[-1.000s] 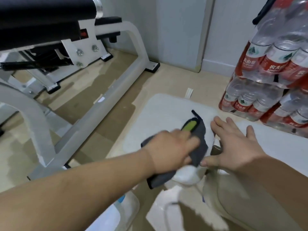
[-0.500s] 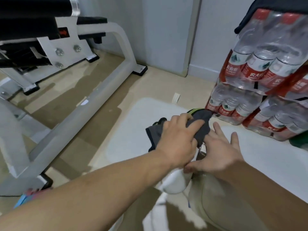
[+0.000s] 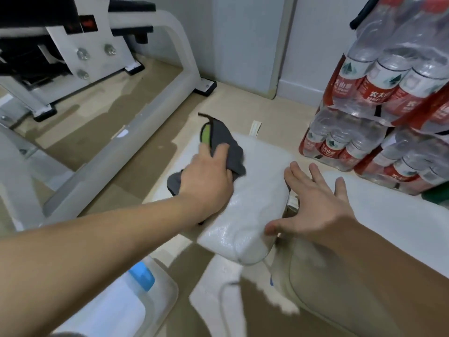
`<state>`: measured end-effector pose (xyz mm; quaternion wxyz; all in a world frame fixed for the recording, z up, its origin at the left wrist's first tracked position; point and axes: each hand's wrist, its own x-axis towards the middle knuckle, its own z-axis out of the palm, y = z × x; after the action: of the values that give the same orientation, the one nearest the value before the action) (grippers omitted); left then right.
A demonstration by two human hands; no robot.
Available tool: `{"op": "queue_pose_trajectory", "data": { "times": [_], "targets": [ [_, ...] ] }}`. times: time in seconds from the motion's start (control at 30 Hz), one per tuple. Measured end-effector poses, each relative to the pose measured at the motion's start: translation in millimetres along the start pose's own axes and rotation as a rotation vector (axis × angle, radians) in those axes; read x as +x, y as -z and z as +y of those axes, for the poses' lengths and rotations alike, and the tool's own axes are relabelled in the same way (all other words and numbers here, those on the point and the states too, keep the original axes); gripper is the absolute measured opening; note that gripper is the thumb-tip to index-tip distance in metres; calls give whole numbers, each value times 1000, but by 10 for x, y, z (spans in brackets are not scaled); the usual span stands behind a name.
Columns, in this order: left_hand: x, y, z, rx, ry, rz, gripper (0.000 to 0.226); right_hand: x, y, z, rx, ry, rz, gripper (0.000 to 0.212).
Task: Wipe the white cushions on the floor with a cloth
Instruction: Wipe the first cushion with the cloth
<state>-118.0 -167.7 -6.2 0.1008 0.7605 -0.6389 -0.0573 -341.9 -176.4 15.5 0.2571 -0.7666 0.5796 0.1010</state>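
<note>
The left hand [image 3: 206,176] grips the grey cloth [image 3: 230,149], fingers curled over a bunched fold. It presses the cloth onto the white cushion [image 3: 257,190] near the cushion's ten o'clock corner. The right hand [image 3: 315,207] is spread flat with straight fingers and holds nothing. It sits at the cushion's three o'clock edge, though I cannot tell whether it presses down or only hovers.

The cushion lies on the floor at the centre of the view. Its skin looks glossy and faintly wrinkled, like soft faux leather, so I judge it light, pliant and fairly slick under a cloth. On this smooth floor it probably slides when pushed, so a flat palm on the edge opposite the wiping hand is the sensible hold. The cloth is limp and thin and is best kept wadded in the palm. A green patch [image 3: 206,133] shows at its twelve o'clock end.

A second cushion [image 3: 388,215] lies at three o'clock, its near part cut off by the right forearm. Stacked water bottle packs [image 3: 379,93] stand at two o'clock and a bench frame [image 3: 136,132] at ten o'clock. The first cushion's six o'clock end curls out of sight, and its underside is hidden. The left fingertips are buried in the cloth. Motion blur hides any dirt and whether the cloth is damp.
</note>
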Motion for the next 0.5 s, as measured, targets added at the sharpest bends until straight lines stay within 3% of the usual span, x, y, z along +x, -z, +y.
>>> {"op": "queue_pose_trajectory", "data": {
  "times": [0.17,0.23,0.3,0.43,0.5],
  "targets": [
    [-765,63,204,-135,-682,-234,52,-21,5,32,66,63,7,130],
    [-413,57,27,8,-863,-162,49,-29,40,52,75,77,-27,139],
    [32,93,-184,145,-739,-32,47,-34,73,44,34,55,-24,142],
    [473,105,-422,82,136,55,45,-62,104,-35,-12,23,-12,144],
    [336,73,-234,87,193,17,42,-59,108,-62,-29,19,-8,146]
  ]
}}
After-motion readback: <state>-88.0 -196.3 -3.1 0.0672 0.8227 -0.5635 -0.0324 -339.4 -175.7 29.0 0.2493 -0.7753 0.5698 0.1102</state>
